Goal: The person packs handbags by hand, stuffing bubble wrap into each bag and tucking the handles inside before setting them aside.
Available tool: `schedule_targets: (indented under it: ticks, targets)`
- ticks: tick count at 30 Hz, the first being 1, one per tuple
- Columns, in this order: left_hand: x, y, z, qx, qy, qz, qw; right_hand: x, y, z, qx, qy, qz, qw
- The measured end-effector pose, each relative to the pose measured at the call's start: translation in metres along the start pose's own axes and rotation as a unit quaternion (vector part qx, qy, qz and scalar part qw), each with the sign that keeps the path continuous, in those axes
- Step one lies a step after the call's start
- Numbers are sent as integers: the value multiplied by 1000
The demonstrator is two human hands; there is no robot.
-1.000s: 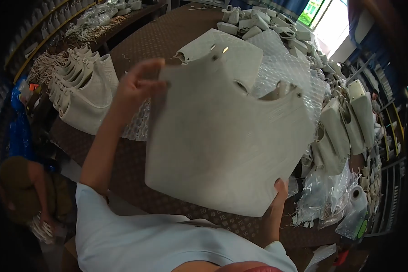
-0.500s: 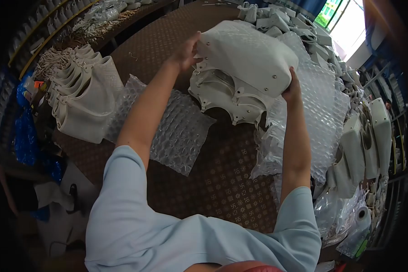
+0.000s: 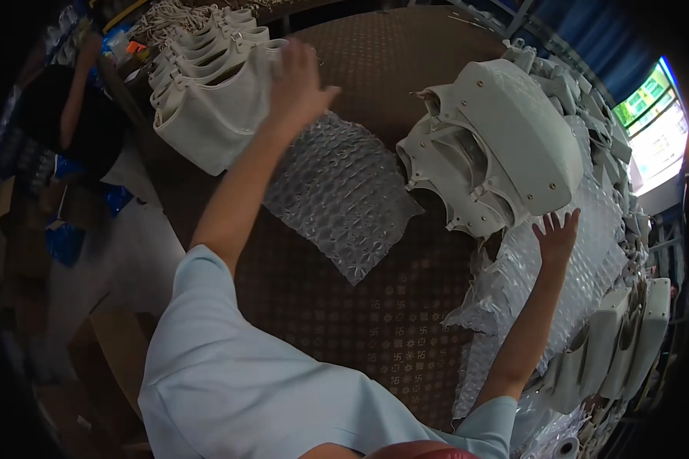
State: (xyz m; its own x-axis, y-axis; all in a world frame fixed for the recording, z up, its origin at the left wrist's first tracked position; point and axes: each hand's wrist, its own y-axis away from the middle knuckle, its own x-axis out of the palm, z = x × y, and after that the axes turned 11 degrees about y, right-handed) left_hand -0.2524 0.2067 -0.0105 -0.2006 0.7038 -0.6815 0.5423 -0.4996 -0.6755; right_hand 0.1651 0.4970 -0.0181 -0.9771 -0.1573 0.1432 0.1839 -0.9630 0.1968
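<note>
My left hand point(image 3: 298, 80) is raised beside a row of white handbags point(image 3: 214, 115) at the upper left, fingers apart and slightly blurred; whether it touches the nearest bag cannot be told. My right hand point(image 3: 556, 236), fingers spread and empty, is just below a white bag point(image 3: 520, 130) that lies on its side on top of other white bags point(image 3: 445, 172). Between the hands a sheet of bubble wrap point(image 3: 344, 191) lies flat on the brown patterned table point(image 3: 406, 306). More bubble wrap point(image 3: 582, 260) lies under and beyond my right hand.
White bags point(image 3: 612, 344) stand at the right edge above clear plastic point(image 3: 547, 432). A pile of white pieces point(image 3: 597, 115) lies at the back right, near a window point(image 3: 654, 115). Another person point(image 3: 69, 115) is at the left, above cardboard boxes point(image 3: 103, 352).
The white bag I held has been set down on the other bags, and both hands have let go. My left hand has moved left to the bag row. The view has turned left.
</note>
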Motion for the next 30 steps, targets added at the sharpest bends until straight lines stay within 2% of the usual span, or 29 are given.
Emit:
schedule_targets:
  ticks: [1,2,4,5,7,8,10,11,12,13,14,16,18,19,20,21,22,25,27,29,30]
  targets:
    - [-33,-2,27,-74,-134,35,988,-10,8,-6,1,1,1,1000]
    - [-27,6,84,-120,-185,17,975,-21,13,-14,-22,16,9,1000]
    - [-29,22,161,-101,-333,22,937,-33,27,-30,-48,33,20,998]
    - [-34,25,162,-104,-330,22,938,-41,34,-37,-43,13,30,999]
    - [-48,24,158,-78,-385,181,902,-45,52,-40,-24,-21,13,999]
    - [-51,15,154,-77,-380,180,904,-48,60,-41,-29,-19,11,999]
    - [-57,-1,150,-89,-388,329,856,-51,88,-46,-36,18,74,996]
    - [-61,-1,153,-85,-385,327,859,-52,103,-47,-38,38,83,995]
    - [-63,0,159,-37,-365,282,886,-53,122,-46,-39,38,73,996]
    - [-66,1,158,10,-340,234,911,-58,139,-44,-35,58,121,990]
    - [-72,-1,158,20,-333,231,914,-61,157,-44,-32,77,167,982]
    - [-110,-4,148,-37,-296,213,930,-52,204,-35,-16,114,107,988]
    - [-141,-6,158,37,-292,148,944,-57,237,-40,-5,228,147,963]
    - [-171,-3,138,75,-263,125,954,-54,253,-39,0,220,141,965]
    - [-206,7,108,112,-233,101,961,-50,268,-34,-49,263,181,946]
    - [-235,15,81,127,-208,125,962,-43,281,-27,-100,305,220,921]
    - [-261,26,53,141,-182,150,962,-32,295,-18,-98,300,215,924]
    - [-323,80,-32,265,-208,125,933,6,327,18,-307,288,263,868]
    - [-332,106,-63,318,-196,134,918,29,344,50,-380,275,253,846]
    - [-327,131,-85,417,-148,182,878,40,359,69,-380,277,227,853]
    - [-319,141,-95,428,-137,195,872,41,364,73,-382,382,263,800]
